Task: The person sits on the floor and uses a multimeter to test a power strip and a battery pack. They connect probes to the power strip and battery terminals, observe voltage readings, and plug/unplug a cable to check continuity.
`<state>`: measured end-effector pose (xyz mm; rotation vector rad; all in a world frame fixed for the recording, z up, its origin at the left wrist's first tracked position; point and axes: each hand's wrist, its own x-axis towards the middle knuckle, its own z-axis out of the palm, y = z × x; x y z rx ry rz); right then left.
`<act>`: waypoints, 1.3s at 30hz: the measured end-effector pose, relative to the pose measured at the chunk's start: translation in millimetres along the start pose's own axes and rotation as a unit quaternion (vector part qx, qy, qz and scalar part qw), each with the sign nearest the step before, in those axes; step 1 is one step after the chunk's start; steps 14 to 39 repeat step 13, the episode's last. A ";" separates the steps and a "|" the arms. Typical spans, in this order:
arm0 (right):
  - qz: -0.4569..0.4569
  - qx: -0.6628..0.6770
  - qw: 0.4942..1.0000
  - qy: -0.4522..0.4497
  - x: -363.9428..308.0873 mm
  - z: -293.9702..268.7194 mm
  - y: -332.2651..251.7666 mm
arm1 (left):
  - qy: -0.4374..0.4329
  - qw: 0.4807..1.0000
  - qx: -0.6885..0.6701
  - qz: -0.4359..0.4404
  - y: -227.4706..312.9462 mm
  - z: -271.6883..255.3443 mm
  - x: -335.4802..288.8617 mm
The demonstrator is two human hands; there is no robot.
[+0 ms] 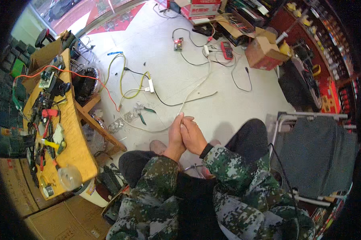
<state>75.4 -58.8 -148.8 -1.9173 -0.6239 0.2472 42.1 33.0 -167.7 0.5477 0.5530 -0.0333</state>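
My left hand (175, 138) and my right hand (193, 137) are pressed together in front of my knees. Both are closed around a thin white cable (186, 101), and the grip itself is hidden between the palms. From the top of the left hand the cable runs up to the far right; a thin pale stretch curves away to the left. On the floor left of my hands lie green-handled pliers (143, 115). Beyond them rests a white plug block (149, 86) with a yellow-green wire (124, 80) looped beside it.
A red multimeter (227, 51) and a small circuit board (178, 44) lie on the floor ahead. To the left stands a wooden bench (81, 148) cluttered with tools. A folding chair (316, 156) is at my right. Farther right sits a cardboard box (265, 51).
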 end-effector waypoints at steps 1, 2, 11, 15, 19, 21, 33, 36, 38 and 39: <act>-0.013 0.012 0.999 -0.029 -6.4 -17.8 -10.6 | 0.006 1.000 0.019 0.012 -8.2 6.9 -8.0; -0.004 0.025 0.998 -0.063 -9.4 -42.5 -22.1 | 0.000 0.999 0.042 0.032 -14.4 14.2 -12.2; -0.466 -0.179 0.866 0.025 -116.9 -315.6 -217.9 | 0.015 0.949 0.300 0.091 -35.2 22.5 -44.5; -0.501 -0.186 0.845 -0.010 -127.8 -332.1 -236.0 | 0.026 0.942 0.324 0.076 -37.1 26.0 -43.2; -0.501 -0.186 0.845 -0.010 -127.8 -332.1 -236.0 | 0.026 0.942 0.324 0.076 -37.1 26.0 -43.2; -0.501 -0.186 0.845 -0.010 -127.8 -332.1 -236.0 | 0.026 0.942 0.324 0.076 -37.1 26.0 -43.2; -0.501 -0.186 0.845 -0.010 -127.8 -332.1 -236.0 | 0.026 0.942 0.324 0.076 -37.1 26.0 -43.2; -0.501 -0.186 0.845 -0.010 -127.8 -332.1 -236.0 | 0.026 0.942 0.324 0.076 -37.1 26.0 -43.2; -0.501 -0.186 0.845 -0.010 -127.8 -332.1 -236.0 | 0.026 0.942 0.324 0.076 -37.1 26.0 -43.2; -0.501 -0.186 0.845 -0.010 -127.8 -332.1 -236.0 | 0.026 0.942 0.324 0.076 -37.1 26.0 -43.2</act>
